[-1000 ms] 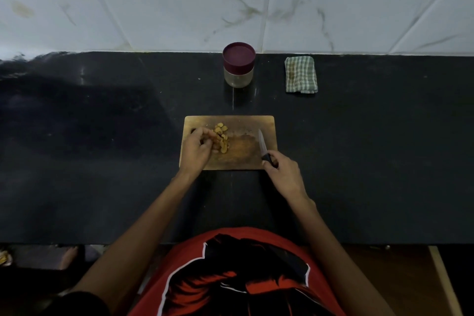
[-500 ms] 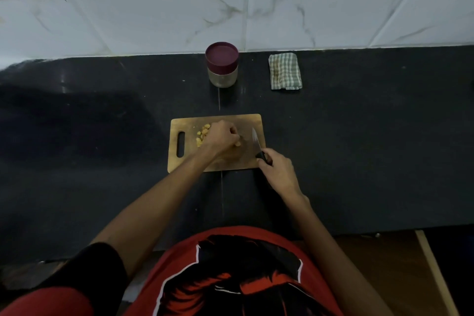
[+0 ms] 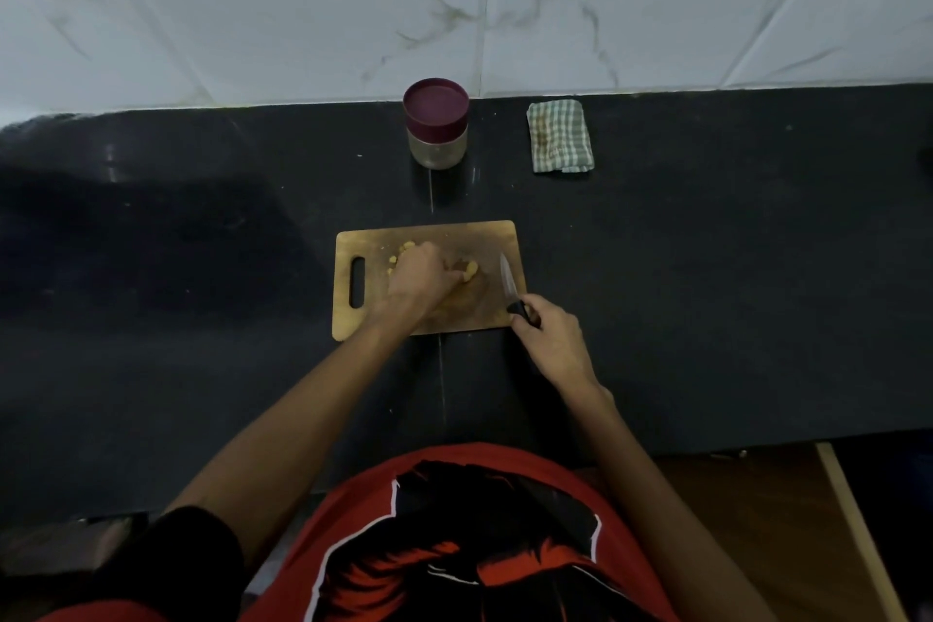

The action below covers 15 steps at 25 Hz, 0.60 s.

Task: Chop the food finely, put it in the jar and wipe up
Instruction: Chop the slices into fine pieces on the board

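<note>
From the head view, the left hand (image 3: 423,274) curls over small yellow food pieces (image 3: 469,271) on the rectangular wooden chopping board (image 3: 497,237). The right hand (image 3: 553,341) grips a black-handled knife (image 3: 510,290) (tip pointing away). The maroon-lidded glass jar (image 3: 435,122) and folded green checked cloth (image 3: 559,135) sit far back on the black counter (image 3: 707,268).

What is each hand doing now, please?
Left hand: fingers curled over the small yellow food pieces on the wooden cutting board.
Right hand: holding the black-handled knife.
</note>
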### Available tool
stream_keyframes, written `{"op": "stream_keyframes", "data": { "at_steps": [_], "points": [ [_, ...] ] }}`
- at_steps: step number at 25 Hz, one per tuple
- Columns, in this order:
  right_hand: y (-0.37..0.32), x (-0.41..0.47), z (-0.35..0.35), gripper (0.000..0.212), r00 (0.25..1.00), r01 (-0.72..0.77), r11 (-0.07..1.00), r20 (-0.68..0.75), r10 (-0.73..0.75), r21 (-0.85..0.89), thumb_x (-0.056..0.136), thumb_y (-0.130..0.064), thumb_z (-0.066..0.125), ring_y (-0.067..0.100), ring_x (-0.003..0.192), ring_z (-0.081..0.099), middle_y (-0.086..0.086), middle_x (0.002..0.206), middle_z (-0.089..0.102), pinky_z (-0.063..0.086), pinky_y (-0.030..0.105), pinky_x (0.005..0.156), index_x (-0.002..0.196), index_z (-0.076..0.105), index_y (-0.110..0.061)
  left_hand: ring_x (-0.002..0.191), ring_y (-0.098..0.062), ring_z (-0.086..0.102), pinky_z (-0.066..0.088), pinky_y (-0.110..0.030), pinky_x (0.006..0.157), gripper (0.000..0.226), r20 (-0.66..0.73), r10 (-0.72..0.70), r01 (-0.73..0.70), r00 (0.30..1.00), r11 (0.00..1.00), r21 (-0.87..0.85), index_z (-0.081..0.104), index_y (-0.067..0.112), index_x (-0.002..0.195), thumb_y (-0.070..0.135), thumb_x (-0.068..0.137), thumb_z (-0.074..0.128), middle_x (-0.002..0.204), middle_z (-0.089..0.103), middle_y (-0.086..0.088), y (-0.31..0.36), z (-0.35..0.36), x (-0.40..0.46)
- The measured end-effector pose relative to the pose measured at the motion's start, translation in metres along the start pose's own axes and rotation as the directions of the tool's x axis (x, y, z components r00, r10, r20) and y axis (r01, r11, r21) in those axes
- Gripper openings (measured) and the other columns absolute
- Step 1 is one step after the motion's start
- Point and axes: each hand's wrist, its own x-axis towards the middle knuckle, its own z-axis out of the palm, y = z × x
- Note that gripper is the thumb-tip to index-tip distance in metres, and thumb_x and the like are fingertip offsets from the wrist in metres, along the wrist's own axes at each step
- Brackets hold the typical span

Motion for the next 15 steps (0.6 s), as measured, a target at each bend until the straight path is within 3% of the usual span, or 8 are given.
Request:
{"op": "stream_keyframes", "data": {
  "at_steps": [1, 3, 6, 12, 15],
  "points": [
    [0.0, 0.0, 0.0, 0.033, 1.0, -0.003, 1.0, 0.002, 0.003, -0.002, 0.098, -0.025, 0.055, 0.018, 0.092, 0.063, 0.0, 0.103, 0.066, 0.053, 0.038, 0.081, 0.13, 0.058, -0.022, 0.084, -0.017, 0.066, 0.056, -0.034, 0.076, 0.015, 0.002, 0.059, -0.059, 0.998, 0.998, 0.004, 0.069, 0.011, 0.095, 0.022, 0.085, 0.068, 0.092, 0.07, -0.005, -0.001, -0.001, 0.001],
    [-0.001, 0.0, 0.001, 0.033, 1.0, -0.009, 1.0, 0.018, 0.009, -0.007, 0.098, -0.026, 0.055, 0.018, 0.094, 0.063, 0.0, 0.104, 0.066, 0.054, 0.038, 0.082, 0.131, 0.057, -0.022, 0.103, -0.018, 0.063, 0.053, -0.035, 0.089, 0.032, 0.064, 0.231, -0.234, 0.971, 0.971, 0.044, 0.063, 0.017, 0.116, 0.013, 0.084, 0.066, 0.117, 0.064, -0.003, -0.001, -0.006, 0.003],
    [-0.003, 0.001, 0.001, 0.034, 1.0, 0.002, 1.0, 0.023, -0.002, -0.023, 0.098, -0.028, 0.055, 0.019, 0.092, 0.065, 0.002, 0.104, 0.066, 0.056, 0.042, 0.081, 0.132, 0.056, -0.023, 0.115, -0.018, 0.055, 0.045, -0.032, 0.098, 0.039, 0.144, 0.359, -0.373, 0.922, 0.924, 0.087, 0.058, 0.019, 0.126, 0.008, 0.089, 0.059, 0.131, 0.055, -0.003, 0.004, -0.011, 0.003],
    [-0.009, 0.003, -0.001, 0.036, 0.998, 0.02, 0.999, 0.057, -0.017, -0.042, 0.1, -0.027, 0.051, 0.024, 0.092, 0.067, 0.007, 0.11, 0.065, 0.059, 0.043, 0.075, 0.136, 0.051, -0.023, 0.103, -0.017, 0.059, 0.047, -0.026, 0.091, 0.033, -0.047, 0.293, -0.295, 0.955, 0.954, -0.046, 0.063, 0.014, 0.117, 0.01, 0.085, 0.065, 0.117, 0.062, -0.005, -0.001, 0.012, -0.003],
    [-0.015, 0.004, 0.002, 0.032, 0.996, 0.003, 1.0, 0.086, -0.002, -0.014, 0.102, -0.024, 0.047, 0.02, 0.081, 0.066, 0.007, 0.112, 0.06, 0.054, 0.026, 0.051, 0.134, 0.047, -0.023, 0.104, -0.017, 0.058, 0.048, -0.029, 0.093, 0.044, -0.108, 0.271, -0.281, 0.956, 0.956, -0.089, 0.057, 0.013, 0.125, 0.013, 0.082, 0.069, 0.116, 0.061, -0.006, -0.003, 0.022, -0.008]
  ]
}}
